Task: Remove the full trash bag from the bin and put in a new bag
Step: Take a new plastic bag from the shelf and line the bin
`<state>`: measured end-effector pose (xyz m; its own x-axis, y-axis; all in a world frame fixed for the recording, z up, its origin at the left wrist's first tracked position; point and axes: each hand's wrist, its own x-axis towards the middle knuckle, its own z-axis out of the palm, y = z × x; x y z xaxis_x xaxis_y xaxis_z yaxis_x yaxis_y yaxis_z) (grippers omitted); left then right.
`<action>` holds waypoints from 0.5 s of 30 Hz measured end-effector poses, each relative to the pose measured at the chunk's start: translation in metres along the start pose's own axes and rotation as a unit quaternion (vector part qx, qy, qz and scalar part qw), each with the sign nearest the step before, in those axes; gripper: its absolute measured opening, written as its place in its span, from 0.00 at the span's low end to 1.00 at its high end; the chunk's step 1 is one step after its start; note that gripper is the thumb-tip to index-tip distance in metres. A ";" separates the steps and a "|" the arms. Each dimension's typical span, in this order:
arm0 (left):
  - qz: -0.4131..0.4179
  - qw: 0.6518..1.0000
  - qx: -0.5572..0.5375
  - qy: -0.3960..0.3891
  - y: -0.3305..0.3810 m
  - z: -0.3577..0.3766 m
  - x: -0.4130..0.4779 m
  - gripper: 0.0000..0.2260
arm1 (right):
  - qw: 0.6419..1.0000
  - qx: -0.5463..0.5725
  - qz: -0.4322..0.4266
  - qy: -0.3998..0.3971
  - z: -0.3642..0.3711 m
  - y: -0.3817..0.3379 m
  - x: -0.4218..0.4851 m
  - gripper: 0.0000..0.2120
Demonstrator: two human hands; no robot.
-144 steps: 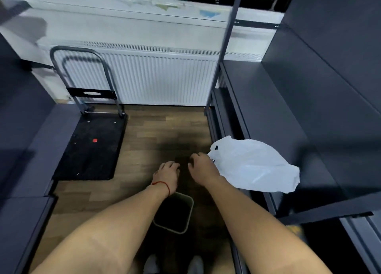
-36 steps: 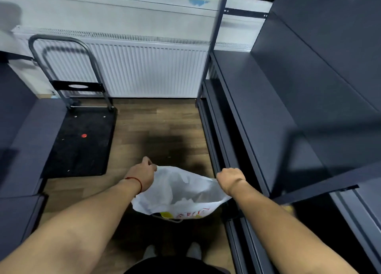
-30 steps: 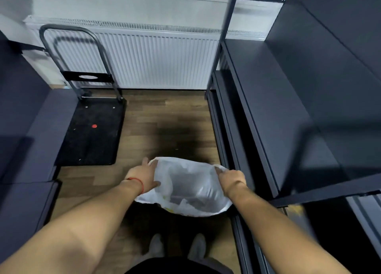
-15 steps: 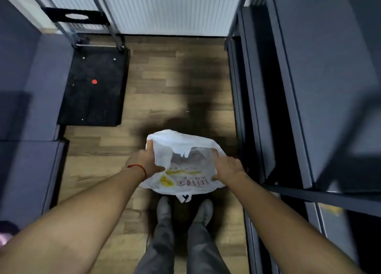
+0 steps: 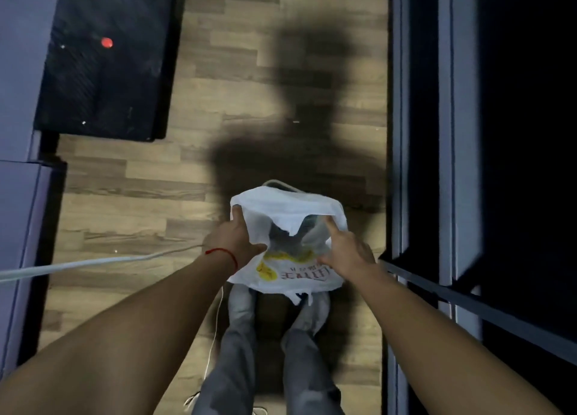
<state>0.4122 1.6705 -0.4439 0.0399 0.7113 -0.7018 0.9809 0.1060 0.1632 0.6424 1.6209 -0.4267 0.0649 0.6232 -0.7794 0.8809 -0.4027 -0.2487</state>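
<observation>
A white plastic bag (image 5: 282, 205) with yellow and red print is spread wide open over the small bin (image 5: 278, 183). Only a pale strip of the bin's far rim shows past the bag. My left hand (image 5: 232, 241) grips the bag's left edge, a red string on the wrist. On the right edge, my right hand (image 5: 345, 252) pinches the plastic with fingers reaching into the mouth. The bag covers most of the bin; its inside looks dark.
My legs and grey shoes (image 5: 242, 302) stand just behind the bin. Dark metal shelving (image 5: 418, 133) runs along the right. A black hand-truck platform (image 5: 106, 59) lies on the wooden floor at upper left. A white cable (image 5: 93, 263) crosses the floor from the left.
My head has tilted further down. Both hands have lowered the opened bag over the bin, and the bin's far rim now shows behind it.
</observation>
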 end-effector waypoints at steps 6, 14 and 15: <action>-0.027 1.000 -0.001 0.011 -0.009 0.042 0.039 0.49 | 0.998 -0.059 0.013 -0.016 0.032 0.018 0.055 0.27; -0.034 0.999 -0.038 -0.014 -0.004 0.099 0.087 0.44 | 0.996 -0.089 0.001 -0.028 0.068 0.022 0.126 0.21; -0.021 0.999 -0.043 -0.015 -0.001 0.107 0.093 0.43 | 0.996 -0.085 0.002 -0.034 0.072 0.021 0.133 0.21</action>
<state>0.4349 1.6623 -0.5838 0.0069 0.6841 -0.7293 0.9621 0.1943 0.1913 0.6361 1.6470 -0.5775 0.0417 0.5735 -0.8181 0.9476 -0.2823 -0.1495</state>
